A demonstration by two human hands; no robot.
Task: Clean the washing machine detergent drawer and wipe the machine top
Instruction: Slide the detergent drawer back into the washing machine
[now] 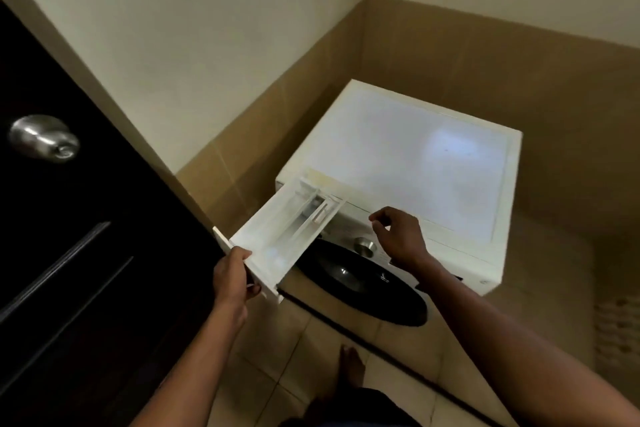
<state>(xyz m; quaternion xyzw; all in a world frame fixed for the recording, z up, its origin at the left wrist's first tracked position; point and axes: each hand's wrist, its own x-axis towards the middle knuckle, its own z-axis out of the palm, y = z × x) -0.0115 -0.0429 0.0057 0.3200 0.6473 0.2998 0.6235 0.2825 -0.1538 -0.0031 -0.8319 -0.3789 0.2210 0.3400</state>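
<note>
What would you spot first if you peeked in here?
The white detergent drawer, pulled far out of the washing machine in the corner, with the left hand gripping its front panel. The right hand hovers over the machine's front edge, holding nothing. On the left, a shiny round doorknob stands out on the dark door.

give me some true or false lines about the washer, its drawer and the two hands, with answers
1. The detergent drawer is pulled out from the washing machine. True.
2. The left hand grips the drawer's front panel. True.
3. The right hand holds a cloth. False: it holds nothing; its fingers are loosely curled above the machine's front edge.
4. The metal door knob is to the right of the machine. False: it sits on the dark door, to the left of the machine.
</note>
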